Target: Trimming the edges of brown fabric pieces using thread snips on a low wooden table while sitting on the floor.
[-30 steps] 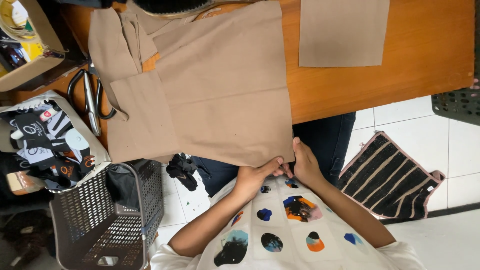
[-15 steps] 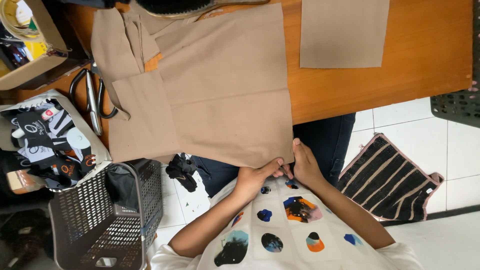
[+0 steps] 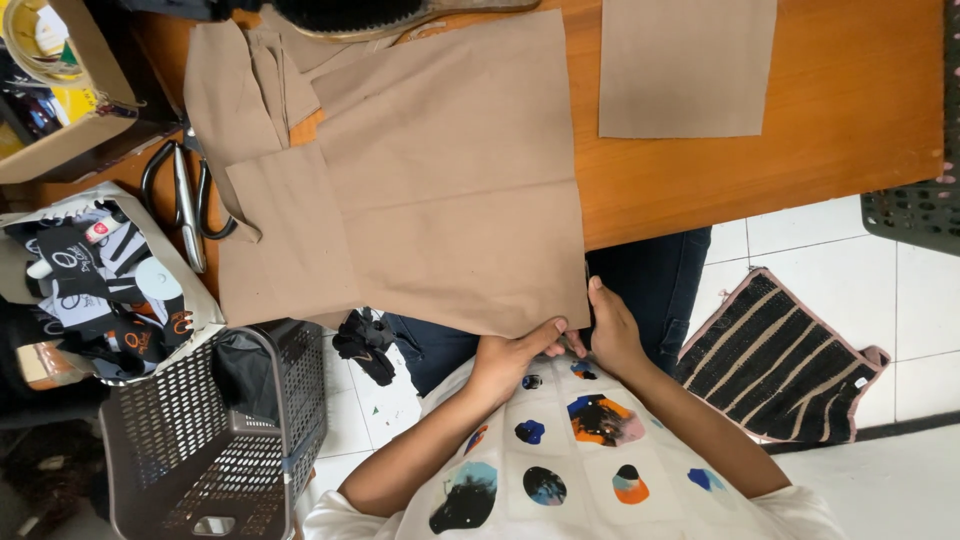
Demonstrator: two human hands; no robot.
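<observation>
A large tan fabric piece [image 3: 440, 190] lies spread over the wooden table [image 3: 850, 150] and hangs past its near edge. My left hand [image 3: 510, 355] pinches the fabric's lower right corner between thumb and fingers. My right hand [image 3: 610, 335] sits right beside it at the same corner, fingers on the cloth's edge. Both hands are close to my body, above my lap. A smaller tan rectangle [image 3: 685, 65] lies apart on the table to the right.
Black-handled scissors [image 3: 185, 200] lie at the table's left edge. A dark plastic basket [image 3: 200, 440] stands on the floor at the left, a bag of printed cloth [image 3: 90, 280] above it. A striped mat [image 3: 780, 360] lies on the white tiles at the right.
Both hands stay at the fabric's lower right corner; the fingers have only shifted slightly along the edge.
</observation>
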